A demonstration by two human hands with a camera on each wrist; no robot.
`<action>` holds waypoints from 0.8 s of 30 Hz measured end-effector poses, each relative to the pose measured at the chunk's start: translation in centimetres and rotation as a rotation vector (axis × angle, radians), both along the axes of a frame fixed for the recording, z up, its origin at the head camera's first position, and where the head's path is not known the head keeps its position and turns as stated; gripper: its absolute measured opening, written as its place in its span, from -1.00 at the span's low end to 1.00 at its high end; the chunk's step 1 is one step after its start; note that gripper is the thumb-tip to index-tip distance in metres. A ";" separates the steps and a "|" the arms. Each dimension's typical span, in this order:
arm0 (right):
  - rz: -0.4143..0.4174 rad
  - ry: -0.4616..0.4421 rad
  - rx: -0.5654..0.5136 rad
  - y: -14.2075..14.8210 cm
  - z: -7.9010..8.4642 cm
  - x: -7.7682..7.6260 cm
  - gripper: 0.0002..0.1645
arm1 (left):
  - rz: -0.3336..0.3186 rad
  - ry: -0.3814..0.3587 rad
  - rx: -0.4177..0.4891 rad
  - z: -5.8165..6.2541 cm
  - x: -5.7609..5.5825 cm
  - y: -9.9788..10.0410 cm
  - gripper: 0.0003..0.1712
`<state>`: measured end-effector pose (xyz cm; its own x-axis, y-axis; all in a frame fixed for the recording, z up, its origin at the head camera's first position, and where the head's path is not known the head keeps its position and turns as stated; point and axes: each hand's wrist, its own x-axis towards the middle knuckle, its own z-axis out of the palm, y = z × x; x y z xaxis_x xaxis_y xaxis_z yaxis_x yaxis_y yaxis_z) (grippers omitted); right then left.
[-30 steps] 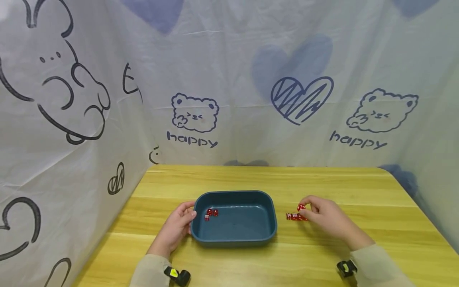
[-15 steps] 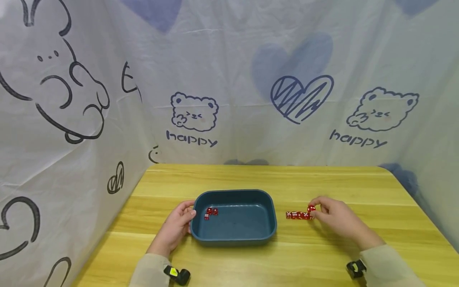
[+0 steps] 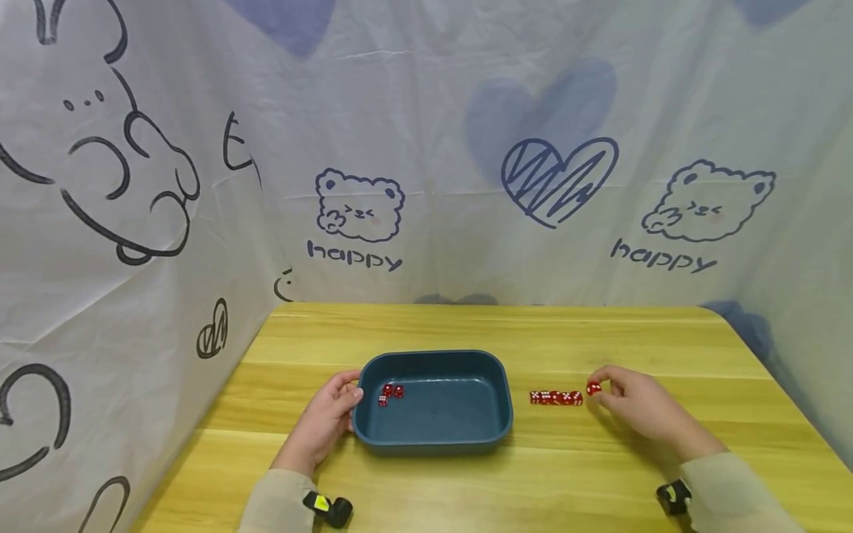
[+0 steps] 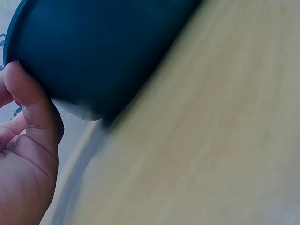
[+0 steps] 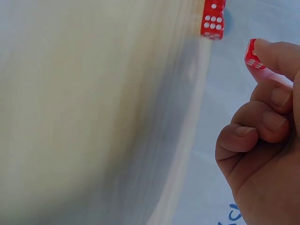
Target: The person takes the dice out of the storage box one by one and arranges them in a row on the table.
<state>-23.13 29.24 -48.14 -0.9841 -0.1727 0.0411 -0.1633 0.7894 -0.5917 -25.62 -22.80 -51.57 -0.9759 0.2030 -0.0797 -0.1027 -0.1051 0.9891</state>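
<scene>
A dark teal rectangular tray (image 3: 433, 447) rests on the table, with 3 red dice (image 3: 388, 390) near the left end of its floor. At its left end my left hand (image 3: 328, 414) grips the wall, thumb at the rim; the left wrist view shows the thumb (image 4: 35, 101) against the outer side. Between thumb and index finger, my right hand (image 3: 640, 403) pinches a red die (image 3: 593, 388), its other fingers curled in. Just left of that die, a straight row of red dice (image 3: 556, 398) lies on the table, a small gap apart from it.
The wooden table (image 3: 453, 496) has light yellow grain. White cloth (image 3: 453, 244) with drawn bears and hearts hangs behind it and along both sides. A black camera strap sits on each wrist (image 3: 328, 508).
My right hand has moved rightward with the pinched die, from above the dice row to past its right end, uncovering the row. My left hand and the tray have stayed in place.
</scene>
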 end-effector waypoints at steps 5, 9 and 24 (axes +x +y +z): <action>-0.007 -0.007 0.014 0.8 -0.2 0.0 -0.68 | 0.001 -0.001 0.006 0.0 0.0 0.0 -0.52; -0.006 -0.007 0.030 1.2 -0.4 -0.1 -0.70 | -0.001 -0.001 0.000 -0.1 -0.1 0.0 -0.51; 0.038 -0.053 0.064 -0.1 -0.7 -0.6 -0.68 | 0.007 -0.001 -0.003 -0.1 -0.1 0.0 -0.52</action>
<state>-23.71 29.13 -48.89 -0.9772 -0.2109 -0.0227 -0.1641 0.8195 -0.5490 -25.74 -22.76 -51.63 -0.9772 0.1962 -0.0815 -0.1030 -0.1024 0.9894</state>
